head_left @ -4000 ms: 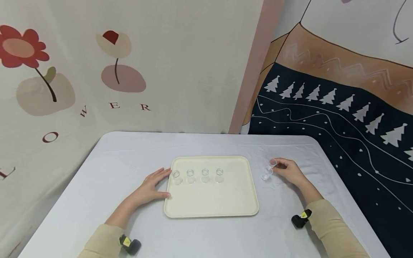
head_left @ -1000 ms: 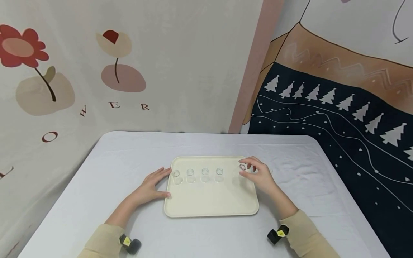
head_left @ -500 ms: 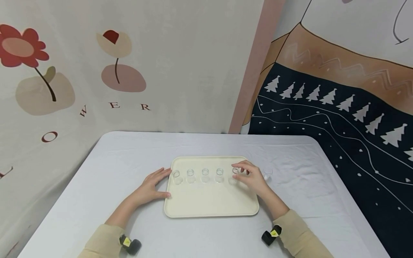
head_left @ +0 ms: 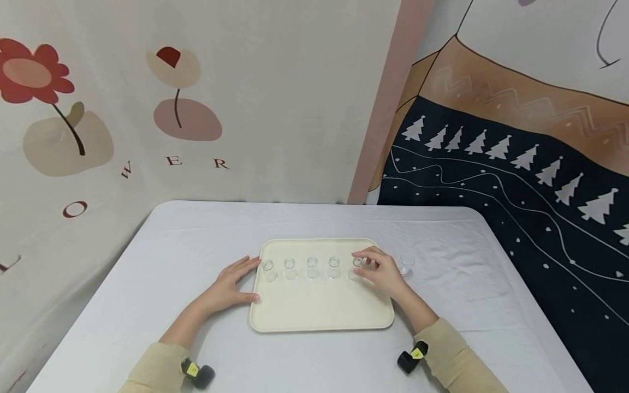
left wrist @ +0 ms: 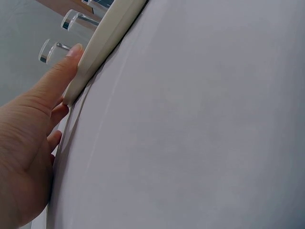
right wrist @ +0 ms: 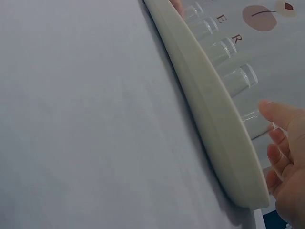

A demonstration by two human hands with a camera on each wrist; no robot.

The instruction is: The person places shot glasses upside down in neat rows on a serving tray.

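My right hand [head_left: 383, 273] pinches a small clear glass bottle [head_left: 357, 262] between thumb and fingers, over the right part of the cream tray [head_left: 319, 311]. In the right wrist view the thumb lies at the top of this bottle [right wrist: 255, 123], with the other fingers behind it. To its left, several matching clear bottles [head_left: 334, 267] stand upright in a row along the tray. My left hand [head_left: 228, 286] rests against the tray's left edge, fingers and thumb spread. The left wrist view has the thumb [left wrist: 59, 76] touching the tray's rim [left wrist: 105, 43].
Beyond the tray's right edge, another clear glass piece [head_left: 407, 264] is on the white tablecloth [head_left: 467, 262], partly behind the right hand. Printed fabric [head_left: 275, 109] hangs behind the table's far edge.
The right hand has carried a bottle from the cloth at right onto the tray, to the right end of the row. It has barely shifted in the last half second. The left hand stays put.
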